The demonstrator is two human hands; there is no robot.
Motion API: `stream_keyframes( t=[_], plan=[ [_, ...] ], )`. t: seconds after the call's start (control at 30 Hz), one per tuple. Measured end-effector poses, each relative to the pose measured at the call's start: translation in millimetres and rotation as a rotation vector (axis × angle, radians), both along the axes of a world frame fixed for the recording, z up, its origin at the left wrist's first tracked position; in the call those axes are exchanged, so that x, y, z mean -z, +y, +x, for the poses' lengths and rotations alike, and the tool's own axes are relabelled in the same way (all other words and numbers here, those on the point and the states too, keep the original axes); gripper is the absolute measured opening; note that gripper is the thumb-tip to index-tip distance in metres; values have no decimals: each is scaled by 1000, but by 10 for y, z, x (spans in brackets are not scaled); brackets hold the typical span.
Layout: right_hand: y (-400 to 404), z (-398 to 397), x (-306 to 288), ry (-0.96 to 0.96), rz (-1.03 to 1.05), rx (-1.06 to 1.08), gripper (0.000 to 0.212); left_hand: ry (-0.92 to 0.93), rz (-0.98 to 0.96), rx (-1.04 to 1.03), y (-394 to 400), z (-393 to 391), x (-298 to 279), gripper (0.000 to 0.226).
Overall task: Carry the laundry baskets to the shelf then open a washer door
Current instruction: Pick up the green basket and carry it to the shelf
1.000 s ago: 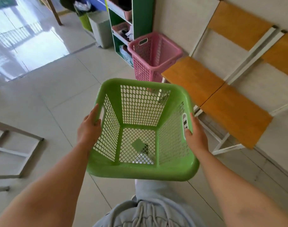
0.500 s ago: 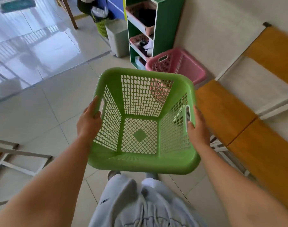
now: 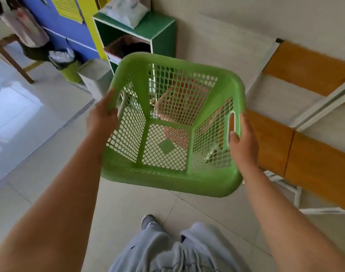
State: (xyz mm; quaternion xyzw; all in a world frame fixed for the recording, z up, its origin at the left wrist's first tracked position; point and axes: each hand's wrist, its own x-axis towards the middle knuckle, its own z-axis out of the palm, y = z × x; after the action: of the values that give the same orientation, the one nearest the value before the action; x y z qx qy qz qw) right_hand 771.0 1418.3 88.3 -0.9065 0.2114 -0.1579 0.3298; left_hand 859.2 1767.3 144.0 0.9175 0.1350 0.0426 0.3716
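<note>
Ahead I see the green shelf (image 3: pixel 158 29) with a pink basket (image 3: pixel 179 101) at its foot; orange bench (image 3: pixel 305 150) crowds the right; floor (image 3: pixel 40 154) on the left open.

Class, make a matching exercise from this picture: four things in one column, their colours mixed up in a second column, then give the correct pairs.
Things:
1. Basket held in both hands
2. Basket seen through the held basket's mesh
3. Bench seats by the wall
4. Wall panel behind the bins

Colours:
A. pink
B. blue
C. green
D. orange-brown

Pairs: 1-C, 2-A, 3-D, 4-B

The left hand and right hand grip opposite sides of the green basket.
</note>
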Motion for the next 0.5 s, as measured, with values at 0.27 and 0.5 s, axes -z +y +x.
stream_keyframes(
  t=[0.27, 0.5],
  plan=[
    [-35, 719, -229, -277, 34, 211, 62, -249, -69, 152, -265, 1328, -394, 59],
    [-406, 1428, 134, -372, 69, 293, 60, -299, -118, 295, -841, 2313, -106, 61]
  ],
)
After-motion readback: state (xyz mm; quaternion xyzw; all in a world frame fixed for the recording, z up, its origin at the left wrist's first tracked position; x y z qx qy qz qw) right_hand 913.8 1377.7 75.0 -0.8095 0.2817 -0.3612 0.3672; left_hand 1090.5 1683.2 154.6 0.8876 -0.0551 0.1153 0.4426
